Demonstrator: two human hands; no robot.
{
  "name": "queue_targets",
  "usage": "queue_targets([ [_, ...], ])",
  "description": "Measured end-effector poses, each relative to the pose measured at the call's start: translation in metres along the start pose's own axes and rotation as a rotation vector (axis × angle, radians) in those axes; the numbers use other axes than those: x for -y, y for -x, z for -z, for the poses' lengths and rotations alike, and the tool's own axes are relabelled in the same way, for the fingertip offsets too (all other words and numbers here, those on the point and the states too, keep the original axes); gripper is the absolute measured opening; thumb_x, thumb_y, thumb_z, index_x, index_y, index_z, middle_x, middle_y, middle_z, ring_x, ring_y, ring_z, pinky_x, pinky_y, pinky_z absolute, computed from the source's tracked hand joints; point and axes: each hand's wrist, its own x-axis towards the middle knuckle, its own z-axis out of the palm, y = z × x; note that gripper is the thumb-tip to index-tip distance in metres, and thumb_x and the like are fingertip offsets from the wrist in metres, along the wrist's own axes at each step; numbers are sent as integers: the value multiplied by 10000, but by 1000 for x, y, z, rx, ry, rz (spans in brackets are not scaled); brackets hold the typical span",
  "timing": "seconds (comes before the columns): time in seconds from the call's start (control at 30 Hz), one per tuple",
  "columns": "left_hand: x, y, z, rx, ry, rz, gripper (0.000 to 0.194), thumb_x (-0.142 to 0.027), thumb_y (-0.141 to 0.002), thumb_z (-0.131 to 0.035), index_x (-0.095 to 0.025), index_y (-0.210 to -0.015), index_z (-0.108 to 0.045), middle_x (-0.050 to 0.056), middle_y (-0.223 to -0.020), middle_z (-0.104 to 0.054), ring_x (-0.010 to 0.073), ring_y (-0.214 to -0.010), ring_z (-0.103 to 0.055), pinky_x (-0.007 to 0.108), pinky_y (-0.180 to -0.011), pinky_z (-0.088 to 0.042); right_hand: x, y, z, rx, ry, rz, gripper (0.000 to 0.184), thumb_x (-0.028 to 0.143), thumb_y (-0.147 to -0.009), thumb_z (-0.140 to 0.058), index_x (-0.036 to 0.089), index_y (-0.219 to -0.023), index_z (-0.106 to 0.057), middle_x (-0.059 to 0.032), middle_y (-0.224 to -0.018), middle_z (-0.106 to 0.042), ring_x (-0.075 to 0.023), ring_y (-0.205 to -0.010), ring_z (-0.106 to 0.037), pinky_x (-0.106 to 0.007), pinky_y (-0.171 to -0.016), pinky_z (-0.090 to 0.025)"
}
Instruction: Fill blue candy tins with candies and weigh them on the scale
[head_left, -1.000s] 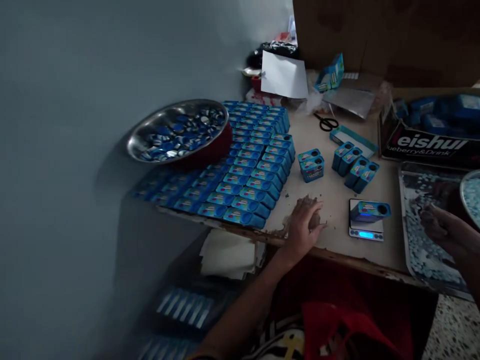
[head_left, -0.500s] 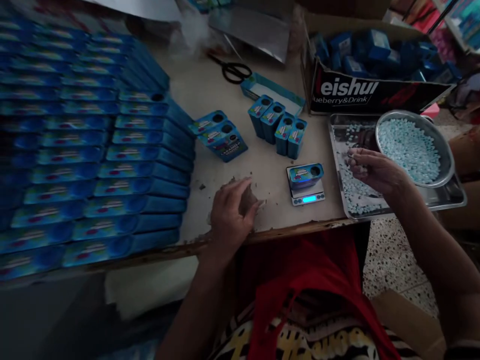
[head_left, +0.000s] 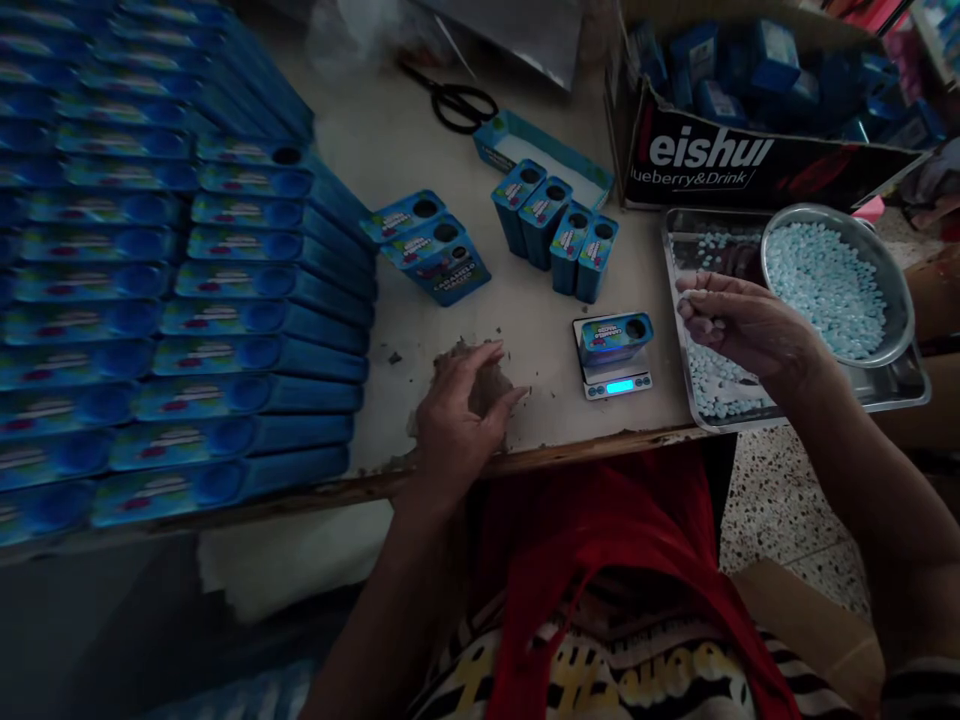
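Observation:
My left hand (head_left: pixel 465 410) rests near the table's front edge, thumb and fingers apart with nothing between them. Over the left side of a metal tray (head_left: pixel 885 395), my right hand (head_left: pixel 735 318) is closed, with pale candies showing at its fingertips. Loose candies (head_left: pixel 724 385) lie in the tray beneath it, and a metal bowl (head_left: pixel 904 300) heaped with pale blue candies (head_left: pixel 825 285) sits there too. Between my hands a small digital scale (head_left: pixel 615 387) with a lit display carries one blue candy box (head_left: pixel 613 340) with a dark round hole in its top.
Several blue boxes stand mid-table, including a pair (head_left: pixel 450 265) and a group (head_left: pixel 544 215). Behind them are an open blue tray-like carton (head_left: pixel 540 155) and black scissors (head_left: pixel 461 105). Tall rows of boxes (head_left: pixel 225 320) fill the left. A cardboard carton (head_left: pixel 705 170) holds more boxes at back right.
The view has shifted slightly. My right hand has turned a little, and pale candies show more clearly at its fingers. My left hand keeps its open pose; the box stays on the scale.

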Motion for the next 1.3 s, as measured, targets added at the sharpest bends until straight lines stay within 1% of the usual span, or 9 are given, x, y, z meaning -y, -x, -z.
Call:
queue_targets([
  [0.1, 0, 1, -2, 14, 64, 36, 545, -401, -974, -831, -269, -1473, -656, 98, -1373, -778, 312, -1317, -750, 502, -1195, -591, 4, 4, -8, 23, 93, 41, 255, 246, -895, -915, 150, -1057, -744, 12, -782, -700, -58, -580, -533, -177, -499, -425],
  [0.2, 1, 3, -4, 41, 120, 71, 562, -386, -980, -823, -283, -1501, -641, 102, -1400, -770, 315, -1331, -746, 531, -1211, -583, 6, 7, -16, 51, 198, 85, 285, 310, -906, -925, 152, -1058, -742, 16, -762, -694, -64, -586, -536, -193, -514, -419],
  [0.37, 2, 8, -5, 83, 150, 111, 542, -386, -995, -797, -290, -1504, -639, 107, -1418, -770, 323, -1352, -745, 554, -1223, -575, 10, 8, -30, 77, 368, 122, 206, 255, -937, -895, 157, -1037, -743, 14, -760, -686, -63, -623, -548, -194, -552, -408],
  [0.53, 7, 13, -2, 52, 154, 88, 502, -395, -1005, -779, -266, -1476, -661, 110, -1379, -790, 324, -1301, -772, 541, -1178, -608, 16, 6, -38, 80, 412, 105, 182, 264, -939, -892, 184, -1023, -751, 19, -748, -663, -72, -620, -541, -202, -533, -387],
  [0.73, 16, 17, 2, 22, 132, 40, 492, -374, -1003, -795, -268, -1469, -674, 93, -1355, -797, 310, -1277, -780, 496, -1157, -627, 16, 4, -37, 77, 394, 99, 203, 272, -926, -901, 181, -1036, -756, 13, -760, -681, -74, -619, -548, -212, -539, -383],
  [0.87, 13, 15, 7, 19, 100, 51, 431, -355, -1001, -793, -280, -1418, -715, 90, -1330, -804, 319, -1257, -782, 501, -1139, -630, 16, 4, -37, 93, 415, 117, 198, 288, -937, -885, 178, -1048, -764, 6, -770, -696, -79, -630, -554, -214, -540, -375],
  [1.07, 7, 10, 10, -3, 74, 42, 357, -409, -992, -801, -274, -1322, -778, 82, -1279, -818, 319, -1200, -794, 470, -1051, -662, 16, 2, -40, 101, 436, 129, 201, 291, -922, -897, 174, -1010, -759, 23, -724, -665, -71, -604, -529, -201, -518, -353],
  [1.2, 6, 10, 3, 13, 154, 112, 370, -407, -990, -802, -275, -1334, -766, 89, -1302, -810, 320, -1231, -792, 502, -1106, -649, 18, 3, -36, 87, 410, 100, 226, 315, -916, -905, 172, -1017, -763, 7, -748, -688, -77, -614, -546, -206, -539, -390],
  [1.3, -2, 8, -13, 26, 295, 164, 516, -381, -973, -824, -261, -1451, -673, 113, -1357, -787, 308, -1279, -782, 515, -1157, -629, 17, 8, -14, 35, 362, 120, 262, 361, -916, -899, 182, -1066, -781, -5, -793, -716, -88, -632, -560, -229, -590, -455],
])
